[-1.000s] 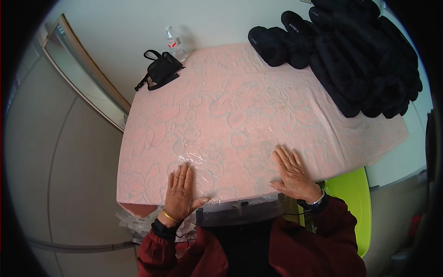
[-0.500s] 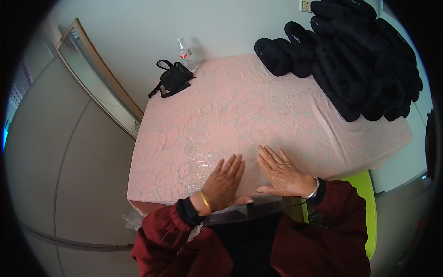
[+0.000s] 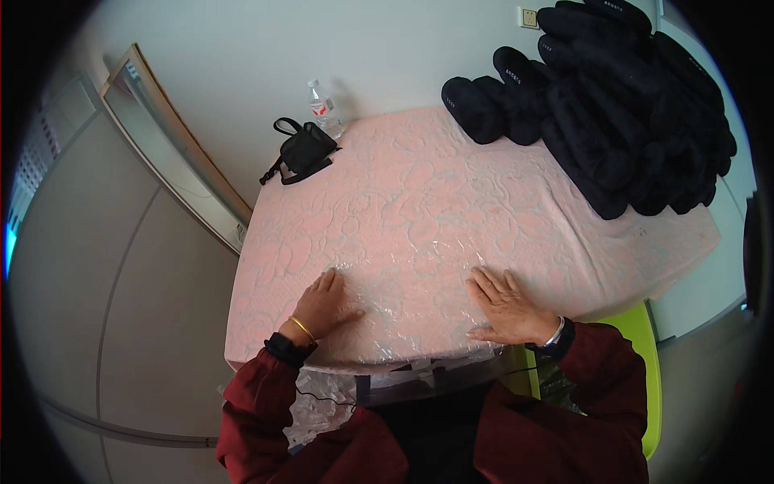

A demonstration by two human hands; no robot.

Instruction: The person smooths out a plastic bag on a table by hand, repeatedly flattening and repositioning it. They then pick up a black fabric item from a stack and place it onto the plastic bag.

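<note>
A clear plastic sheet or bag (image 3: 395, 310) lies flat near the front edge of the table, its glints showing between my hands. My left hand (image 3: 322, 306) rests on the left part of it, fingers stretched and thumb pointing inward. Over on the right side, my right hand (image 3: 509, 308) lies palm down with fingers spread. Neither hand holds anything. Beneath the plastic is a pink patterned cloth (image 3: 363, 202) that covers the table. The plastic's exact outline is hard to make out.
A pile of black plush cushion-like items (image 3: 621, 113) fills the back right. A black bag (image 3: 306, 149) and a plastic bottle (image 3: 324, 109) stand at the back left. Crumpled clear plastic (image 3: 322, 407) sits below the front edge, and a green chair (image 3: 649, 379) is at right.
My hands have moved apart: the left slid outward to the left, the right shifted slightly right and toward me. More of the shiny plastic shows between them. The view has tilted slightly.
</note>
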